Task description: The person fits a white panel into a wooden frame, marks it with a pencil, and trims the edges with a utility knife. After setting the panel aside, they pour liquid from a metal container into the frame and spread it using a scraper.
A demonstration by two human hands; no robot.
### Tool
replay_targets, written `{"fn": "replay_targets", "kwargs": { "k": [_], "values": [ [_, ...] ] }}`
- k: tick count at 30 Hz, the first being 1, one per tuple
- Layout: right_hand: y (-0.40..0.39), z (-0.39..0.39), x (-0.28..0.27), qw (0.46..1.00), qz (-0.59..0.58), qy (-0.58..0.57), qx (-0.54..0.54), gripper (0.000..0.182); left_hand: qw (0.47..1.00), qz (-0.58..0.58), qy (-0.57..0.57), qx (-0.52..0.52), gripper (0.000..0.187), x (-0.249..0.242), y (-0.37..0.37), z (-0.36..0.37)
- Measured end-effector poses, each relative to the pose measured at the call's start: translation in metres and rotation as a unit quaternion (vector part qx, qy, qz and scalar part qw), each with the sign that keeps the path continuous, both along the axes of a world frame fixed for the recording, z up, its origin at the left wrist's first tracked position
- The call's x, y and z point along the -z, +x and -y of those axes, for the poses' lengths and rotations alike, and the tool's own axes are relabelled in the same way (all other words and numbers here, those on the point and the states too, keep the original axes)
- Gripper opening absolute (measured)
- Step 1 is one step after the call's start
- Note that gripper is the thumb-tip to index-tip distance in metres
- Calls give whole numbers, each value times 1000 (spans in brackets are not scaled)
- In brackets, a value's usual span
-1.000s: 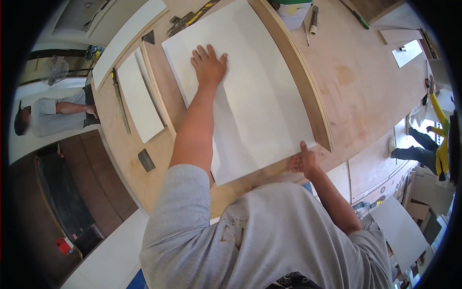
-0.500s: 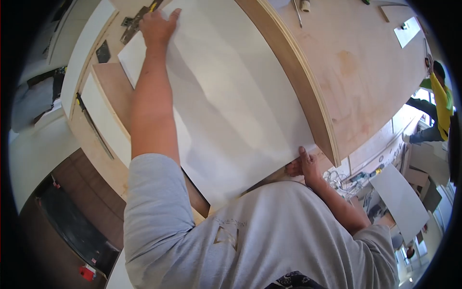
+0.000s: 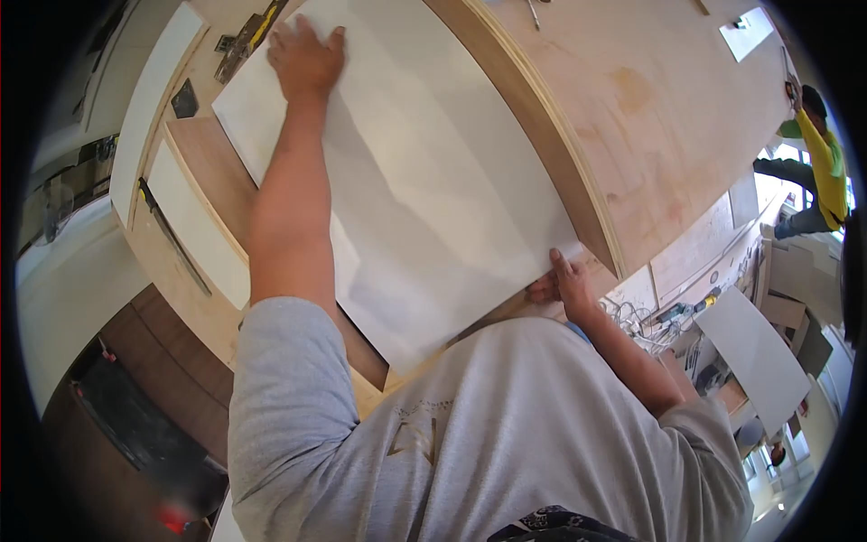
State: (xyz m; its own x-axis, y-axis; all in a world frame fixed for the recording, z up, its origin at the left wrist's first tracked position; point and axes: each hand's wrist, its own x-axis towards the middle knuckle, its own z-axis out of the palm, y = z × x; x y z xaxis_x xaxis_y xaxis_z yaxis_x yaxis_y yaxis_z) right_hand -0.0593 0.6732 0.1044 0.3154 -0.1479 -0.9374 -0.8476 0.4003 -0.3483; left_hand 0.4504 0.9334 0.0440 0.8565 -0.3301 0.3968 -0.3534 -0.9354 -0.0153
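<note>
A large white panel [image 3: 433,172] lies in front of me, its right side against an upright plywood strip [image 3: 542,117]. My left hand [image 3: 310,59] rests on the panel's far left part, fingers spread and thumb apart. At the near right corner, my right hand [image 3: 567,285] grips the panel's edge with the thumb on top; the fingers are partly hidden below. Left of the panel stands a plywood piece [image 3: 209,149] with a white-faced board [image 3: 194,212] beside it.
A long dark tool with a yellow end [image 3: 172,235] lies at left. Another yellow-marked tool [image 3: 257,41] is beyond my left hand. A plywood sheet [image 3: 659,135] spreads out at right. A person in yellow [image 3: 817,163] works farther off. Cables [image 3: 632,321] tangle below right.
My left hand has shifted slightly inward on the white panel, its fingers now more spread. My right hand keeps its hold at the near corner. The whole view has shifted a little.
</note>
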Motion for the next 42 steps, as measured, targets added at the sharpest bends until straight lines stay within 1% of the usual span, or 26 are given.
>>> {"fn": "replay_targets", "kwargs": {
  "k": [2, 3, 5, 6, 9, 13, 16, 20, 22, 25, 26, 29, 30, 33, 35, 38, 41, 42],
  "values": [
    [1, -3, 1, 1000, 18, -17, 11, 73, 996, -84, 20, 17, 78, -4, -42, 25],
    [-2, -4, 2, 999, 25, -25, 15, 72, 996, -82, 34, 24, 76, -6, -70, 40],
    [-3, -4, 3, 1000, -1, -22, 9, 71, 993, -96, 41, 56, 72, -19, -132, 71],
    [0, -4, 4, 1000, -8, -22, 6, 70, 994, -68, 28, 85, 69, -21, -160, 83],
    [0, -6, 2, 1000, 8, -22, 20, 69, 979, -156, 11, 128, 69, -46, -240, 117],
    [-4, -6, 0, 998, 37, -29, 47, 65, 959, -197, -17, 204, 69, -54, -332, 140],
    [-10, -3, 9, 991, 84, -90, 55, 58, 946, -228, -9, 231, 68, -57, -381, 146],
    [-16, -2, 15, 985, 125, -74, 90, 50, 936, -253, 6, 246, 69, -61, -410, 138],
    [-17, -2, 14, 983, 139, -65, 99, 48, 934, -240, -21, 264, 68, -59, -415, 132],
    [-20, 0, 26, 974, 191, -68, 97, 45, 921, -236, -44, 306, 67, -48, -417, 119],
    [-15, 3, 26, 977, 180, -63, 96, 45, 918, -233, -46, 318, 67, -49, -408, 114],
    [-19, 2, 26, 984, 148, -45, 89, 44, 941, -238, -21, 241, 66, -61, -370, 96],
    [-19, 4, 25, 985, 144, -42, 84, 45, 950, -244, 10, 194, 69, -66, -351, 90],
    [-17, 2, 17, 987, 139, -44, 71, 47, 971, -214, 13, 103, 71, -51, -291, 64],
    [-17, 3, 18, 987, 137, -51, 66, 47, 975, -207, 19, 79, 70, -50, -259, 50],
    [-17, 2, 13, 984, 147, -38, 95, 35, 981, -188, 18, 52, 70, -47, -217, 45],
    [-20, 9, 14, 988, 144, -32, 31, 45, 986, -161, -7, 34, 72, -37, -174, 50],
    [-22, 11, 18, 988, 152, -26, 23, 45, 988, -153, -16, 32, 73, -34, -159, 52]
  ]
}}
